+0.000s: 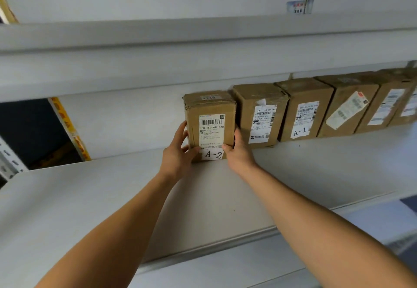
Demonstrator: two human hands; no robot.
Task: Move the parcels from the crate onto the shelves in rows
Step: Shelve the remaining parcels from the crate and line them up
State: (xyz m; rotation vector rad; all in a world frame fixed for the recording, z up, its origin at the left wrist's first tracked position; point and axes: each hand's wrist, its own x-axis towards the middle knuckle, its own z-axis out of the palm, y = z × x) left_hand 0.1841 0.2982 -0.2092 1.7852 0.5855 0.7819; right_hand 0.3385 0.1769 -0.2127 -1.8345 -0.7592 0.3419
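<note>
Grey metal shelf point(112, 197) ran along a pale wall. Both hands gripped an upright brown cardboard parcel labelled A-2 point(211, 125) at its lower edges, left hand point(178, 154) and right hand point(239, 150) fingers curled round its sides, just left of a row of similar brown boxes point(304, 109).

I see my left hand point(178, 152) and right hand point(239, 150) gripping the A-2 parcel point(211, 125) upright on the grey shelf point(112, 197), just beside a row of parcels point(316, 107) along the wall
</note>
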